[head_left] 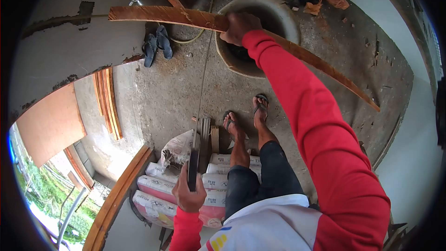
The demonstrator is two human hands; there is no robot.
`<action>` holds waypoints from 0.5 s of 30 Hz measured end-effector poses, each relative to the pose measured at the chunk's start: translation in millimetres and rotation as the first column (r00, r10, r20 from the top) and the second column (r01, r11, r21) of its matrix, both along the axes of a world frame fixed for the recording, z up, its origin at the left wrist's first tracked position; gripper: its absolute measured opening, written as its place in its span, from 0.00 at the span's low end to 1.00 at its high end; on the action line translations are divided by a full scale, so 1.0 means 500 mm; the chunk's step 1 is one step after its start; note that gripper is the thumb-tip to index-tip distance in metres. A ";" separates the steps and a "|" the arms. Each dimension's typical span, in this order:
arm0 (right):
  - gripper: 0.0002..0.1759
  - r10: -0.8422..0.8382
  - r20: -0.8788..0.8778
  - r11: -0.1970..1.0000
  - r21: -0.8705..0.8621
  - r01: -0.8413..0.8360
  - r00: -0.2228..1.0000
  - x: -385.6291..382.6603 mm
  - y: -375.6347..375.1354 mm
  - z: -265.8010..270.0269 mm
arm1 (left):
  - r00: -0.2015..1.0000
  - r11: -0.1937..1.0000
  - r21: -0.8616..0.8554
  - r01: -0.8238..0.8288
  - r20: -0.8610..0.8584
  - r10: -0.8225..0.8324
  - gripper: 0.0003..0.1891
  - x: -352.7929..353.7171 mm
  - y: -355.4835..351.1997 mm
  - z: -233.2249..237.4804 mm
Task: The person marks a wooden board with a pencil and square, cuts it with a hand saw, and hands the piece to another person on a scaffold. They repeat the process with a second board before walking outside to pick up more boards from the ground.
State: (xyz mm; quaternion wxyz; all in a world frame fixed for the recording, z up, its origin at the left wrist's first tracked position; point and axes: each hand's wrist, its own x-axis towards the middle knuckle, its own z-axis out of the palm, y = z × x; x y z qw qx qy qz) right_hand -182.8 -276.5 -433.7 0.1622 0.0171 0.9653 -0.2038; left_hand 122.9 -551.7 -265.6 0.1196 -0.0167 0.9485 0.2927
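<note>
My left hand (188, 198) is closed around the black handle of a handsaw (201, 100), seen edge-on as a long thin line. Its far end reaches up to the near edge of a long wooden board (162, 15). Gripping that board is my right hand (240, 27), with the arm stretched far forward. The board runs across a large round tub (288, 14) with a pale, worn rim, one end sticking out left and the other slanting down to the right.
Stacked cement bags (158, 188) lie by my legs, beside a crumpled sack (179, 148). A pair of flip-flops (156, 44) and a hose (188, 41) lie left of the tub. Wood strips (108, 102) and a plywood sheet (52, 121) stand at the left.
</note>
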 end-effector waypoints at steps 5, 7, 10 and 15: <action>0.23 -0.022 0.010 0.999 -0.029 0.022 1.000 0.007 -0.006 0.011 | 0.963 0.998 0.040 0.051 -0.266 -0.039 0.23 -0.250 0.111 -0.221; 0.24 -0.014 0.025 1.000 0.003 0.014 1.000 -0.003 0.006 0.019 | 0.996 0.995 0.088 0.037 -0.082 -0.030 0.21 -0.370 0.182 -0.201; 0.25 0.017 0.083 1.000 0.011 -0.018 0.996 -0.013 0.007 0.024 | 0.993 0.999 -0.032 0.031 -0.115 -0.035 0.22 -0.288 0.144 -0.174; 0.25 -0.009 -0.006 1.000 0.023 0.009 1.000 -0.013 0.010 -0.004 | 0.994 0.997 -0.048 0.062 -0.091 -0.066 0.23 -0.017 0.005 -0.004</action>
